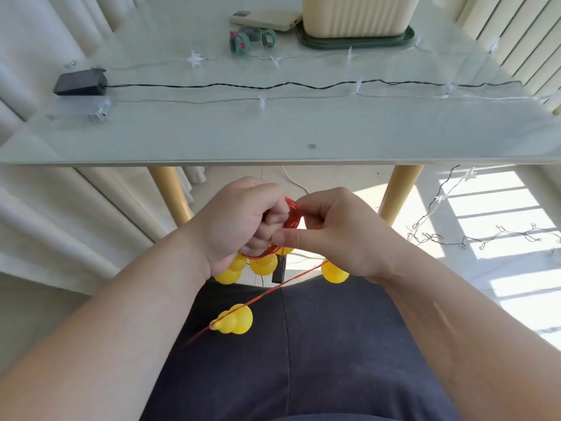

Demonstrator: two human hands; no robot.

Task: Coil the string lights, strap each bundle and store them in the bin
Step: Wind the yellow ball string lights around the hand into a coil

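Our left hand [243,229] clenches round the red wire coil [292,212] held between our hands, our right hand [340,235] pinches its loop, and the slack tail [267,295] below them could snag, loosening turns.

A: Our left hand [239,220]: knuckles up, fingers curled tight, gripping the red wire coil [294,211].

B: Noted. Our right hand [340,235] meets it just beside that grip. Its fingers pinch the coil's upper edge, and its thumb [291,238] lies stretched out below, tip against our left fingers.

A: Both forearms [121,314] bare, converging on the grip from either side. Wrists roughly straight.
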